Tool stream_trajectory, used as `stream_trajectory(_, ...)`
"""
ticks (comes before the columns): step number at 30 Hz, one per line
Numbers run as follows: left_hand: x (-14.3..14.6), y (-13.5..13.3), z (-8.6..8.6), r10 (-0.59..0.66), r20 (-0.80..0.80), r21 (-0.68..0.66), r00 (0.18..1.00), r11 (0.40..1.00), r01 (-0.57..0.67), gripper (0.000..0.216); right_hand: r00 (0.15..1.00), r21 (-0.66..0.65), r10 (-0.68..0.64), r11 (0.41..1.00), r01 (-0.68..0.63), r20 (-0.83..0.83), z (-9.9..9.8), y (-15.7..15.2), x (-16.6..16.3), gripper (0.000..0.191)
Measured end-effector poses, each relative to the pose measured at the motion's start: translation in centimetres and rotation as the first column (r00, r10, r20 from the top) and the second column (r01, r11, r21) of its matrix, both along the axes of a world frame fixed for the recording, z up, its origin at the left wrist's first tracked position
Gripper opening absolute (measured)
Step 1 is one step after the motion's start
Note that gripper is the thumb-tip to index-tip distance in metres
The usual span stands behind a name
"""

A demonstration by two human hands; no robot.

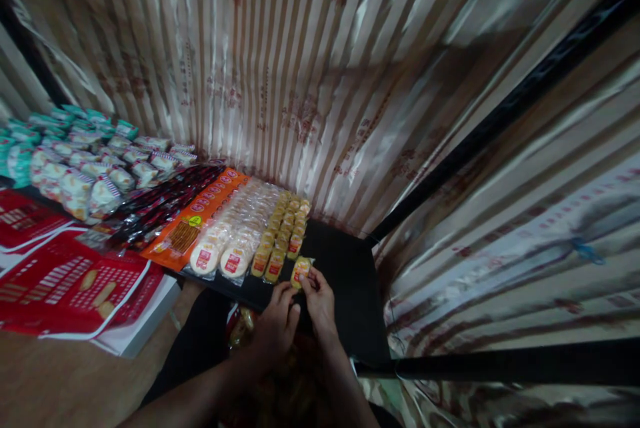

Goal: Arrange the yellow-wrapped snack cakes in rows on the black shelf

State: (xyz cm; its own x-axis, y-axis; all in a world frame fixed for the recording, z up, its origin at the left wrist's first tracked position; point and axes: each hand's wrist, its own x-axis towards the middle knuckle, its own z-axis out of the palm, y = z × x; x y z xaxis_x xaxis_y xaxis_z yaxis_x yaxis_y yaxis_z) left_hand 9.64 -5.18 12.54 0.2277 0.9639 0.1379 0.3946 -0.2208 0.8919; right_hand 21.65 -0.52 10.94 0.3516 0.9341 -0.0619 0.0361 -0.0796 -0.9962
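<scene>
A small yellow snack packet (300, 272) with a red label stands at the near right end of rows of similar yellow packets (275, 261). My right hand (321, 301) pinches its right side between thumb and fingers. Just below its lower left corner is my left hand (278, 319), fingers loosely bent and thumb apart, with nothing visible in it. Whether the left fingertips touch the packet is hard to tell. Beside the yellow rows, to the left, lie two rows of round white crackers (234, 260) in clear wrappers.
Left along the black shelf (350, 288) lie an orange snack bag (187, 225), dark shiny packets (155, 205), and white and teal packets (83, 161). Red bags (75, 281) hang at the left front. A striped sheet (250, 68) backs the shelf; a black post (490, 128) rises right.
</scene>
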Motion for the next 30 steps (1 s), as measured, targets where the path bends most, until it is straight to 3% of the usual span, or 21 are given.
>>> stream_trajectory(5,1.8,1.4,-1.6,0.097,0.068,-0.123,0.993,0.988,-0.088,0.045,0.996,0.002,-0.052,0.999,0.052,0.079,-1.6,2.6,-0.3,0.045)
stream_trajectory(13,3.5,2.8,-2.2,0.068,0.204,-0.167,0.977,0.985,-0.034,0.062,0.977,0.014,-0.036,0.999,0.034,0.209,-3.8,4.9,-0.4,0.043)
stream_trajectory(20,3.7,3.3,-3.1,0.077,0.261,-0.195,0.962,0.98,-0.025,0.063,0.973,0.043,-0.059,0.998,0.051,0.225,-2.5,3.9,-0.8,0.054)
stream_trajectory(25,3.6,3.7,-3.4,0.121,0.337,-0.267,0.934,0.963,-0.028,0.065,0.967,0.153,-0.088,0.987,0.052,0.238,-2.2,3.0,-1.3,0.04)
stream_trajectory(30,3.6,4.3,-3.6,0.152,0.371,-0.288,0.916,0.957,-0.043,0.067,0.962,0.126,-0.074,0.991,0.042,0.262,-2.7,3.2,-1.2,0.042)
